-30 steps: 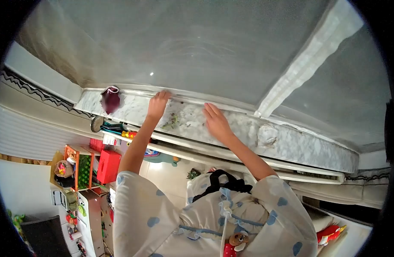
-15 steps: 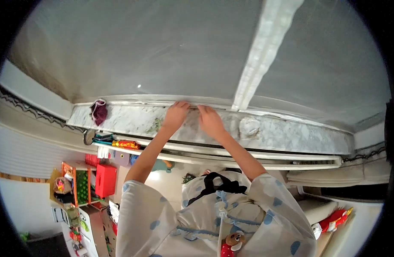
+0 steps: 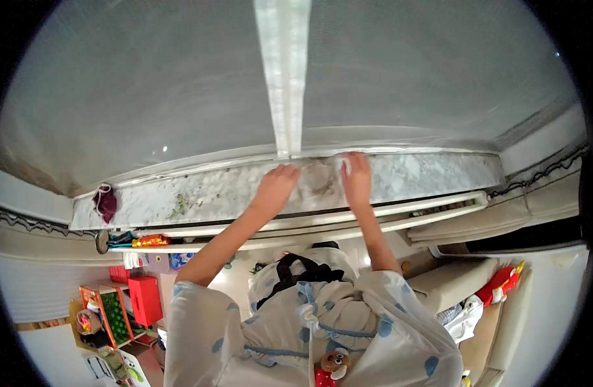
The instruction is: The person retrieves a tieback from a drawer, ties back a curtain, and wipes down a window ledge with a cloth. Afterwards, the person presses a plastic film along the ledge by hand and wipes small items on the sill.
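My left hand (image 3: pixel 277 188) is over the marble sill (image 3: pixel 232 187), fingers curled together near the foot of the white window post (image 3: pixel 285 84). Whatever its fingertips may hold is hidden. To the right, my right hand (image 3: pixel 357 184) is closed, with a bit of crumpled white wipe or tissue (image 3: pixel 345 166) showing at its fingers. A brownish round stain (image 3: pixel 316 177) marks the marble between both hands. Farther left, a maroon cloth pouch with a pale edge (image 3: pixel 105 203) lies on the sill.
Grey window glass (image 3: pixel 161 97) rises behind the sill. A white rail (image 3: pixel 296 229) runs along its front, with a red-and-gold packet (image 3: pixel 150 240) at its left end. Below stand a red box (image 3: pixel 145 300), an orange-framed shelf (image 3: pixel 104 316) and a beige sofa (image 3: pixel 454 284).
My view has shifted right along the window. My hands, close together at the window track before, are now apart. The white crumpled piece on the sill is gone from its spot; white shows in my right hand.
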The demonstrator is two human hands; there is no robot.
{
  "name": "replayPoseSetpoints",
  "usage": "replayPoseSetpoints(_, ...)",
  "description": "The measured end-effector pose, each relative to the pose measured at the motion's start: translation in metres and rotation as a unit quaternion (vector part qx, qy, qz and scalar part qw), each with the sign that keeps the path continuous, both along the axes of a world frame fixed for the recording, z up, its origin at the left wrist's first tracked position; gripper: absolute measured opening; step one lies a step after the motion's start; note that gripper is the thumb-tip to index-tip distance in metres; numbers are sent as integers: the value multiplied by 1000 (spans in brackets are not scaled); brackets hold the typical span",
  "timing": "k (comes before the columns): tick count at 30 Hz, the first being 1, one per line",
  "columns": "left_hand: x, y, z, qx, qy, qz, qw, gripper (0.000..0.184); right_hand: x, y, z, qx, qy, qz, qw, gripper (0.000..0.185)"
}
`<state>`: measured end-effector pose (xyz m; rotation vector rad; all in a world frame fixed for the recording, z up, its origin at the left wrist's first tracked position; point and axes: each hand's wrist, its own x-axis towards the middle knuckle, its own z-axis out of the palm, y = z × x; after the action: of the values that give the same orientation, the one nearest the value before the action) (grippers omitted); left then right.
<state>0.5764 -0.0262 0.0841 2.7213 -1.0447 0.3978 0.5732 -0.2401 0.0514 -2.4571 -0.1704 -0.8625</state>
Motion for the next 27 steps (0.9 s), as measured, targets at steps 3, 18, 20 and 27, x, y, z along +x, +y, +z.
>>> replayPoseSetpoints(3,24,-54,-2,-49,-152,-94,983,31,15,-43,1,-49,-22,-42,998,31)
replayPoseSetpoints(18,66,-108,-43,-8,-125,-43,991,18,45,-89,-12,-200,-35,140,969,21)
replayPoseSetpoints(20,66,-103,-41,-32,-129,-63,989,18,47,-93,-9,-239,-34,161,957,18)
replayPoseSetpoints(27,69,-99,-33,-91,-67,-111,987,18,55,-98,9,-264,17,220,939,16)
